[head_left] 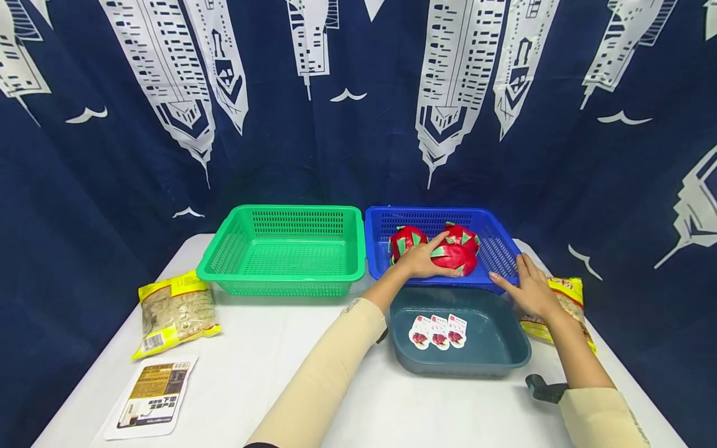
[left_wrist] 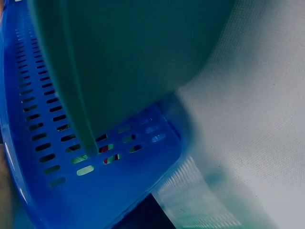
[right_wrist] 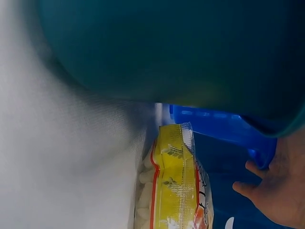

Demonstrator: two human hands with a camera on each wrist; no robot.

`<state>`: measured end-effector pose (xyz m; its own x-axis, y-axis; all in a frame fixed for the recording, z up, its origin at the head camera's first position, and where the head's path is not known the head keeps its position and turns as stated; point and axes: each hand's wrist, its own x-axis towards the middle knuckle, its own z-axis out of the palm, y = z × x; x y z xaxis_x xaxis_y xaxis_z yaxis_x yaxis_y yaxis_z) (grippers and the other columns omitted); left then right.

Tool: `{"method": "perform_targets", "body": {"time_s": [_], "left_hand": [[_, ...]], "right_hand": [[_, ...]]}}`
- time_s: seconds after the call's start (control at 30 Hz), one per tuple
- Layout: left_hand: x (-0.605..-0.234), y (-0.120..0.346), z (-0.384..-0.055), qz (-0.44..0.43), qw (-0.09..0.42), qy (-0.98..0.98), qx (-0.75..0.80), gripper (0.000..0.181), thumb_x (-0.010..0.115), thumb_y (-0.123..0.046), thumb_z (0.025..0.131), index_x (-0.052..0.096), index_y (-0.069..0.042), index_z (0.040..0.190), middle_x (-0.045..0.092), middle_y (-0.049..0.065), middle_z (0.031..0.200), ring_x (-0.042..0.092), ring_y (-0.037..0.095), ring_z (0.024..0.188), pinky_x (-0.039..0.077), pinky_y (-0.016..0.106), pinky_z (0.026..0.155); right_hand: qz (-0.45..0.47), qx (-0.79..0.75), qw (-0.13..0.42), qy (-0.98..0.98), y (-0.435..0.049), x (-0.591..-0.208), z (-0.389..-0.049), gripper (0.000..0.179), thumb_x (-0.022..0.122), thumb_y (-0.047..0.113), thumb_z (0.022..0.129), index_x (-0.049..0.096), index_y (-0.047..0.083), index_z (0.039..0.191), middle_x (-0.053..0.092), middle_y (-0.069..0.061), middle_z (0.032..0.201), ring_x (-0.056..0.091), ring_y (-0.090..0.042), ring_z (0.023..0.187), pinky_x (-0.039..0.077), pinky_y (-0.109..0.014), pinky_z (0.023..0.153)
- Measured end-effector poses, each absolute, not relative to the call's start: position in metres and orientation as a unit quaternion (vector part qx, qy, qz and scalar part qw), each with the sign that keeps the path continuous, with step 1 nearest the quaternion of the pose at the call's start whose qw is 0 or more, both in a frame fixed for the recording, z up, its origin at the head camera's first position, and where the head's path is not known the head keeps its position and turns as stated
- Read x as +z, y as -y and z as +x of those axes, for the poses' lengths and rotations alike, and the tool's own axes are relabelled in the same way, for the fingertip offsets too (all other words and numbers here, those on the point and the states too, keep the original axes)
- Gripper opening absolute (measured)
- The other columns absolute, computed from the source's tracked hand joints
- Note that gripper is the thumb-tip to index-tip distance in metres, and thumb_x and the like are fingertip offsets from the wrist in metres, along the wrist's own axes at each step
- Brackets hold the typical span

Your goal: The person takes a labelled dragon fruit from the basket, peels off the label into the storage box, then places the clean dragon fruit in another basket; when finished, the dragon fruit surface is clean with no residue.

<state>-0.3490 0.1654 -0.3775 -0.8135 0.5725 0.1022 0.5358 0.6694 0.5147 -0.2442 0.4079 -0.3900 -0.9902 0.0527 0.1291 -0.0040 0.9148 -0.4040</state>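
My left hand [head_left: 421, 261] reaches into the blue basket [head_left: 506, 241] and holds the front dragon fruit [head_left: 458, 256], thumb and fingers spread on either side of it. Two other red dragon fruits with green tips lie behind and to the left, one of them partly behind the hand. At the basket's front right corner my right hand [head_left: 532, 289] grips the rim; in the right wrist view its fingertips [right_wrist: 245, 187] show beside the blue wall. Below the basket stands a dark teal tub [head_left: 487, 330], with three dragon fruit stickers [head_left: 439, 333] inside.
A green basket [head_left: 224, 277] stands left of the blue one. Bagged dry food in yellow packaging [head_left: 178, 313] lies at the left, and another yellow bag [head_left: 566, 298] lies beside my right forearm. A white printed packet [head_left: 151, 398] is at the front left. A patterned navy curtain hangs behind.
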Motion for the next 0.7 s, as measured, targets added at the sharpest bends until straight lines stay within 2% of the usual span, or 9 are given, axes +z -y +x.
{"method": "perform_targets", "body": {"time_s": [0.17,0.4,0.53,0.7], "left_hand": [[-0.375,-0.166,-0.348,0.297,0.027,-0.918,0.261,0.098,0.064,-0.067,0.068,0.015,-0.037,0.147,0.044,0.004,0.139,0.046,0.021,0.121,0.042,0.038,0.094],[-0.373,-0.155,-0.345,0.303,-0.021,-0.915,0.267,0.091,0.064,-0.067,0.068,0.028,-0.034,0.145,0.044,0.003,0.138,0.043,0.020,0.122,0.044,0.039,0.092],[-0.371,-0.138,-0.340,0.318,-0.053,-0.896,0.305,0.085,0.068,-0.059,0.072,0.033,-0.028,0.144,0.045,0.004,0.137,0.042,0.020,0.124,0.041,0.039,0.095],[-0.356,-0.094,-0.326,0.304,-0.076,-0.869,0.382,0.070,0.068,-0.046,0.080,0.042,-0.018,0.140,0.046,0.007,0.136,0.041,0.023,0.125,0.037,0.041,0.098]], "right_hand": [[-0.014,0.206,0.067,0.976,-0.406,-0.389,-0.246,0.094,0.039,0.058,0.090,-0.001,-0.011,0.141,0.000,-0.035,0.144,0.008,-0.058,0.125,0.015,-0.074,0.090],[-0.012,0.232,0.061,0.971,-0.403,-0.390,-0.253,0.095,0.040,0.057,0.090,-0.003,-0.009,0.142,-0.004,-0.034,0.145,0.007,-0.060,0.125,0.015,-0.074,0.090],[-0.009,0.225,0.063,0.972,-0.405,-0.390,-0.251,0.094,0.039,0.057,0.091,-0.002,-0.011,0.141,-0.003,-0.035,0.144,0.006,-0.060,0.125,0.013,-0.074,0.091],[0.007,0.174,0.078,0.982,-0.397,-0.377,-0.232,0.092,0.038,0.056,0.092,0.005,-0.015,0.140,0.001,-0.040,0.141,0.002,-0.058,0.127,0.004,-0.070,0.096]]}}
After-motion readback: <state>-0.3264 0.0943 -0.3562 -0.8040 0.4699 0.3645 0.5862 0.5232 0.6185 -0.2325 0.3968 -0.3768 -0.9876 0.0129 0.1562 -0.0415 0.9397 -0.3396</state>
